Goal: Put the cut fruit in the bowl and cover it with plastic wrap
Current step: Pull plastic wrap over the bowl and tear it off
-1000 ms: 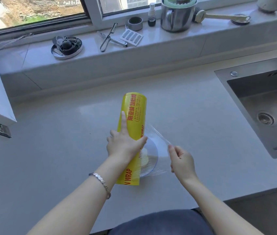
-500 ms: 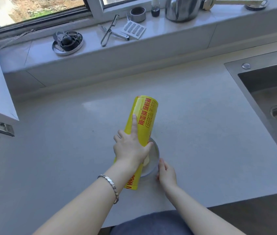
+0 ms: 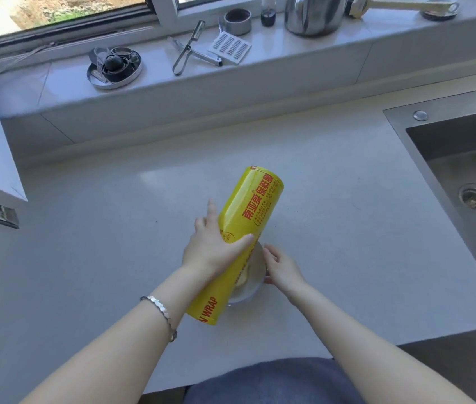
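Left hand [image 3: 213, 249] grips yellow "WRAP" roll [image 3: 239, 243]; right hand [image 3: 282, 269] cups bowl [image 3: 253, 288]

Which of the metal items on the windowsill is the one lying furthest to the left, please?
The round metal tray holding rings and a dark knob. It lies left of the peeler, grater, small tin and steel pot.

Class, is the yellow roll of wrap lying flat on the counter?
No: the left hand holds the roll tilted above the bowl.
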A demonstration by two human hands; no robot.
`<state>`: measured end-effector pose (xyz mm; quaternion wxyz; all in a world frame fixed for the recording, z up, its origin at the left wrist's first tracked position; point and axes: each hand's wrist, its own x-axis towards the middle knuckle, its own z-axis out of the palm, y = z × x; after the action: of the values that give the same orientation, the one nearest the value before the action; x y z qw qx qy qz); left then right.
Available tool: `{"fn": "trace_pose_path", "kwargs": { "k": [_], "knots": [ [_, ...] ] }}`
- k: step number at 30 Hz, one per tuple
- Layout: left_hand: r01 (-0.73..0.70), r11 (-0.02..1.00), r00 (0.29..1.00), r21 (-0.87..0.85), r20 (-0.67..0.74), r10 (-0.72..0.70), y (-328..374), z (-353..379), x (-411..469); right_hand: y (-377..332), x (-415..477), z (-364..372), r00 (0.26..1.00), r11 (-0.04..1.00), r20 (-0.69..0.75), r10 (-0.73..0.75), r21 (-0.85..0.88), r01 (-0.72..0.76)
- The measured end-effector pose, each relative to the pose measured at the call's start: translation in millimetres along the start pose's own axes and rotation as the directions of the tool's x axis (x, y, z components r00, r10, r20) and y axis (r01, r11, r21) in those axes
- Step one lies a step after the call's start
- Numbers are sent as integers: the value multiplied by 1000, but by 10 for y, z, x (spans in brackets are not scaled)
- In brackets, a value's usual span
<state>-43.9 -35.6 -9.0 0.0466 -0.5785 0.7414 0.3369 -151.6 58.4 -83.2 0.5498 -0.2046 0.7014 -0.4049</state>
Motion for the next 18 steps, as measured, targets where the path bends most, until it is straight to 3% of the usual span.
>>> {"fn": "trace_pose_path", "kwargs": {
  "k": [3, 6, 11, 15, 18],
  "knots": [
    [71, 970, 991, -233, 124, -43, -83, -80, 49, 9, 27, 36, 995, 977, -46, -87, -198, 76],
    [63, 980, 997, -187, 44, -56, -91, -107, 2, 35, 46, 94, 988, 957, -111, -111, -279, 76],
    [131, 991, 986, 8, -101, -130, -209, -76, -195, 74, 88, 174, 986, 974, -159, -39, -226, 2],
    [97, 994, 993, -40, -62, -100, -329, -93, -213, 11, 90, 145, 992, 972, -98, 84, -212, -103],
    [79, 996, 997, -49, -16, -79, -359, -151, -179, -185, 179, 29, 988, 985, 12, 156, -74, -155]
  ]
}}
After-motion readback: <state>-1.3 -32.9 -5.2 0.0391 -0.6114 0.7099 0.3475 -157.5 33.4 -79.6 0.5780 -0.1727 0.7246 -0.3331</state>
